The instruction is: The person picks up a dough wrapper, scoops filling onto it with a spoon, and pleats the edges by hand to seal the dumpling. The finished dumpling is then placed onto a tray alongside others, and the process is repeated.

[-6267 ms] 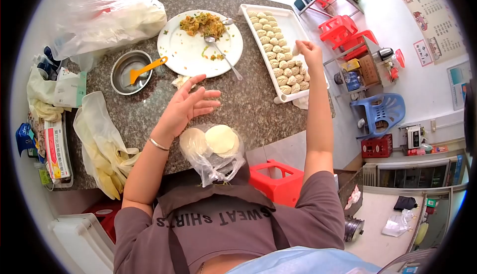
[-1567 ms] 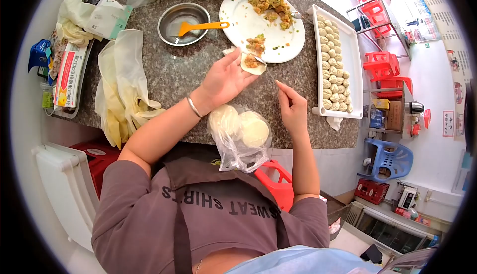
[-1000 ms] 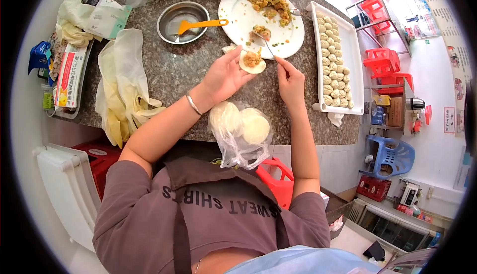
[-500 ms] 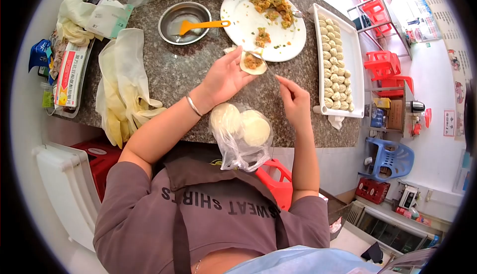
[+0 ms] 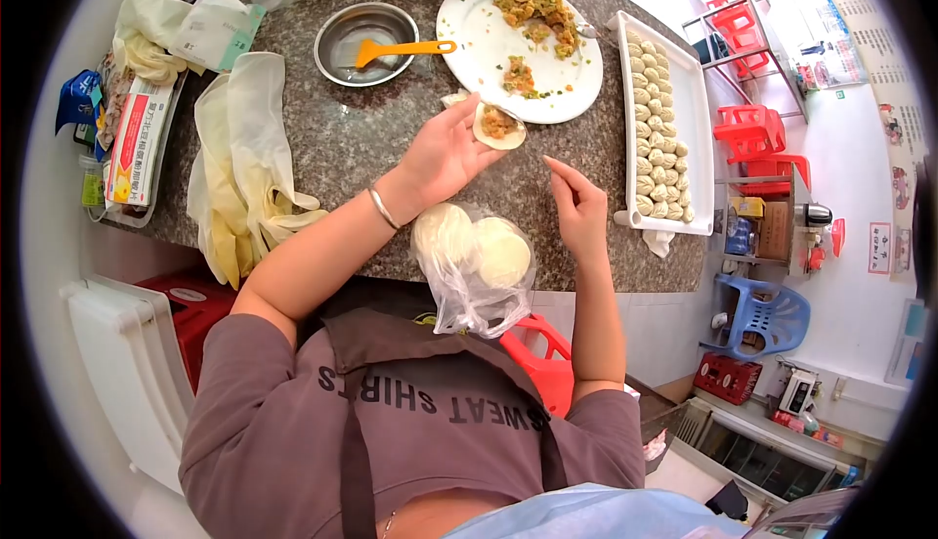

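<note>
My left hand [image 5: 442, 156], palm up, holds a round dumpling wrapper [image 5: 511, 136] at the fingers and thumb. A lump of orange-brown filling [image 5: 495, 123] sits on it. Another pale bit of dough [image 5: 453, 99] shows behind the fingertips, mostly hidden. To the right, apart from the wrapper, hovers my right hand [image 5: 580, 209]; its index finger is stretched out, the other fingers are curled, and I see nothing in it. Just beyond is a white plate [image 5: 459, 36] with more filling [image 5: 542, 19]. Between my forearms, a clear plastic bag [image 5: 459, 290] contains round wrappers [image 5: 503, 251].
A white tray [image 5: 696, 124] with rows of pleated dumplings [image 5: 655, 138] stands at the right edge of the granite counter [image 5: 391, 119]. A metal bowl [image 5: 337, 26] bears an orange brush-like utensil [image 5: 410, 48]. Pale gloves [image 5: 244, 148] and boxes [image 5: 137, 153] lie left.
My right hand has moved very slightly down, its index finger still extended. The left hand keeps the filled wrapper in nearly the same place. The whole view has shifted a little.
</note>
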Action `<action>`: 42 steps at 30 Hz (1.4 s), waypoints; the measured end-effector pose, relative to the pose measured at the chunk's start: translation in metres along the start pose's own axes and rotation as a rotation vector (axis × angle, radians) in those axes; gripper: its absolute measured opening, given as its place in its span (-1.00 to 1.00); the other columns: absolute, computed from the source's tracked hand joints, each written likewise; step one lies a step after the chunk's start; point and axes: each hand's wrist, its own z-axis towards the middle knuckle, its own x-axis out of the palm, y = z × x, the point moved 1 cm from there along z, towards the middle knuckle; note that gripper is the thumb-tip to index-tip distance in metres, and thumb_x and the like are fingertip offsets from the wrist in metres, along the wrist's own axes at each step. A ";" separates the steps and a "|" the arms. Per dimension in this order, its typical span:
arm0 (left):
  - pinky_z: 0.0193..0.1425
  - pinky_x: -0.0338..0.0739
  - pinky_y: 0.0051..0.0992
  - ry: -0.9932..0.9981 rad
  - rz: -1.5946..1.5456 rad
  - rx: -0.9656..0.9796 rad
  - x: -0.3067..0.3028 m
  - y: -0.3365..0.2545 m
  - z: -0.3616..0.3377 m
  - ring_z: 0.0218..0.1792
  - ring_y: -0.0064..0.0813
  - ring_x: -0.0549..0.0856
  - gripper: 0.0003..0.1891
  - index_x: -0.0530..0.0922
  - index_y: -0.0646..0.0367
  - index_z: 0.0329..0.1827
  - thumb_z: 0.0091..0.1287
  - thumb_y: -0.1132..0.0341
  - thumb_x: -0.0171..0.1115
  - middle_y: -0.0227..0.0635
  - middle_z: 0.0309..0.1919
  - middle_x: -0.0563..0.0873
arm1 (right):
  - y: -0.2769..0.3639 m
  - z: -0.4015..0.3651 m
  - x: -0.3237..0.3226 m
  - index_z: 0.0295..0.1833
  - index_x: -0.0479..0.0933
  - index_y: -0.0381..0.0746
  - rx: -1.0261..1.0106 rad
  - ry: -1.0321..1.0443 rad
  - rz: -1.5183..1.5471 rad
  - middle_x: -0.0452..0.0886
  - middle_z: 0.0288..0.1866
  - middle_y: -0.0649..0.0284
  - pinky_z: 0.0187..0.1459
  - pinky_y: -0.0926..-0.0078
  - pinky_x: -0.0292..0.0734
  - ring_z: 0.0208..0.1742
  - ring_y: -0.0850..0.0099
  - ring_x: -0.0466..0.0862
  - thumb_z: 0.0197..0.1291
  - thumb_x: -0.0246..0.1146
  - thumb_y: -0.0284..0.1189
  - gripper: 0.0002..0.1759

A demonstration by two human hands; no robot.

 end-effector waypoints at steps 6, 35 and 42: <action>0.39 0.48 -0.22 -0.068 0.086 0.014 0.002 0.002 -0.002 0.28 -0.19 0.55 -0.52 0.23 0.35 0.38 0.55 0.19 -0.05 -0.05 0.27 0.50 | -0.003 -0.007 -0.008 0.14 0.62 -0.30 0.016 -0.019 0.017 0.52 -0.48 0.44 -0.43 0.70 0.31 -0.48 0.72 0.37 0.32 0.17 -0.58 -0.69; 0.39 0.36 -0.32 -0.062 0.470 -0.059 0.014 -0.001 -0.014 0.29 -0.43 0.49 -0.39 0.26 0.23 0.41 0.47 0.02 0.12 -0.28 0.29 0.46 | 0.016 -0.046 0.014 0.19 0.56 -0.33 0.122 0.013 -0.073 0.42 -0.52 0.45 -0.45 0.66 0.29 -0.47 0.70 0.34 0.37 0.11 -0.56 -0.68; 0.37 0.50 -0.36 0.054 0.243 -0.004 0.018 -0.008 -0.012 0.28 -0.33 0.55 -0.37 0.25 0.46 0.38 0.53 0.02 -0.01 -0.05 0.26 0.50 | 0.021 -0.041 -0.003 0.17 0.58 -0.32 -0.096 -0.130 -0.043 0.63 -0.39 0.15 -0.37 0.56 0.45 -0.46 0.54 0.52 0.30 0.14 -0.63 -0.66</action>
